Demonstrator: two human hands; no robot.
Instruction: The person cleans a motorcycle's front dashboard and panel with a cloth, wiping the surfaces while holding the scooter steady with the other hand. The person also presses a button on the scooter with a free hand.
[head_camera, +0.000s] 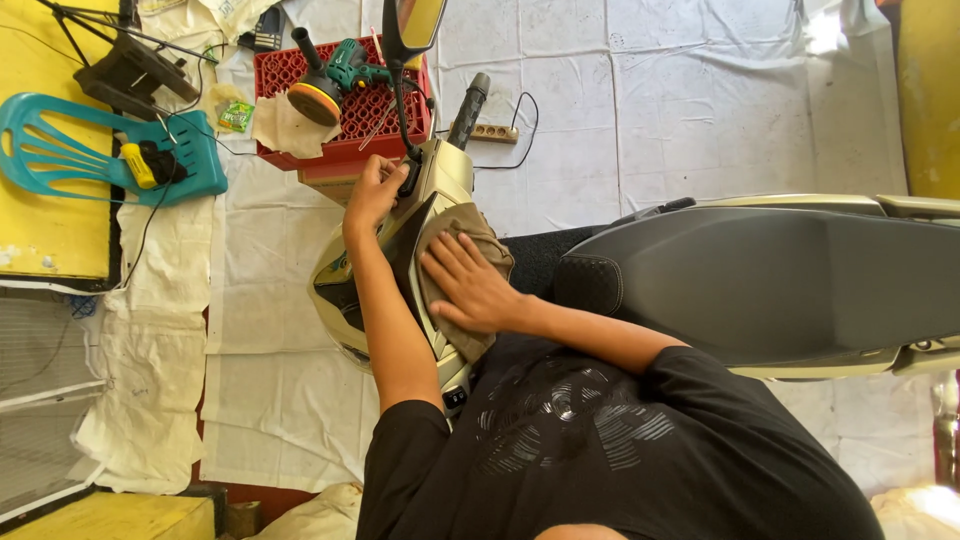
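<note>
Brown cloth (462, 262) lay pressed flat under our open right hand (470, 285) on the scooter's cream front panel (440, 185) — palm down, fingers spread to bear on it — while our left hand (372, 192) gripped the panel's edge near the mirror stem (403, 105), apparently steadying the body.

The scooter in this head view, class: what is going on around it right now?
A person in a black shirt leans over a cream scooter. The right hand presses a brown cloth flat on the front panel. The left hand grips the handlebar area by the mirror stem. Behind, a red crate holds a green polisher.
</note>
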